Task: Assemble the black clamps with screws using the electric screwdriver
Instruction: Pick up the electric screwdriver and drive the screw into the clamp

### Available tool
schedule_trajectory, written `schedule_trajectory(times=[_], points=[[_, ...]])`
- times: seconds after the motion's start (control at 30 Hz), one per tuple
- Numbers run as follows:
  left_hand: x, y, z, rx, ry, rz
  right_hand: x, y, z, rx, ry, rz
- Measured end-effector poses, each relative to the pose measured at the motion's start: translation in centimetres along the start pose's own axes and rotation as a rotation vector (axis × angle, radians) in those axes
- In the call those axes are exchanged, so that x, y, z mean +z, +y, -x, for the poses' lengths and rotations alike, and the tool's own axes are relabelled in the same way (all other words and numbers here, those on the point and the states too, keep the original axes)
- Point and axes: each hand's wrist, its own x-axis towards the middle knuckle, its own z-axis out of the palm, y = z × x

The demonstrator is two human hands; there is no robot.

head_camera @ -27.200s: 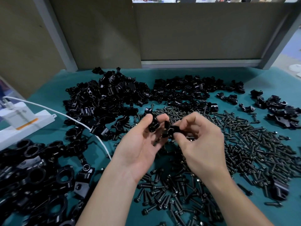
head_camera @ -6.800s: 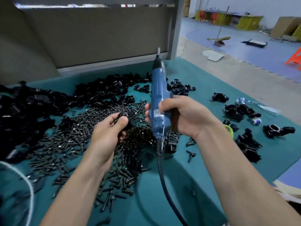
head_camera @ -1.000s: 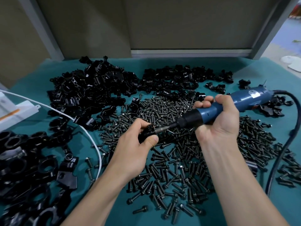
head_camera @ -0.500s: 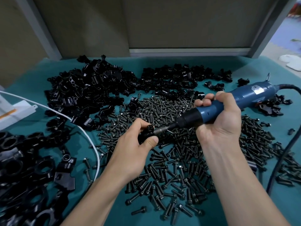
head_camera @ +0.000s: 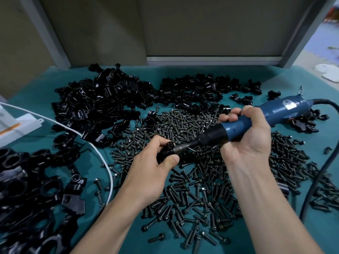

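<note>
Pinching glossy clamp (head_camera: 166,152), blue cylindrical screwdriver (head_camera: 235,129), threaded screws (head_camera: 183,125)

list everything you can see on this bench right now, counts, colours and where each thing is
held clamp: one, black, in the left hand
electric screwdriver: one, blue with black nose, in the right hand, bit at the held clamp
screws: many, dark, heap mid-table
clamp parts: many, black, heaps at back and left
cable: one, white, left side
white box: one, far left edge
power cord: one, black, right side
table cover: one, teal
left hand: grips the held clamp
right hand: grips the electric screwdriver
</note>
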Motion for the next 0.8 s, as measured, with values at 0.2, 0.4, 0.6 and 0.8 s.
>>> schedule_trajectory(times=[0.2,0.4,0.6,0.8], points=[[0.0,0.36,0.09,-0.003,-0.054,0.128,0.04,-0.46,-0.18,0.002,-0.057,-0.02],[0.02,0.09,-0.25,-0.058,-0.032,0.175,0.09,-0.39,-0.03,-0.002,-0.087,-0.009],[0.01,-0.43,-0.44,-0.057,-0.076,0.239,0.26,-0.37,0.01,-0.008,-0.117,0.002],[-0.05,-0.41,-0.8,-0.079,-0.101,0.352,0.35,-0.74,0.0,0.025,-0.153,0.041]])
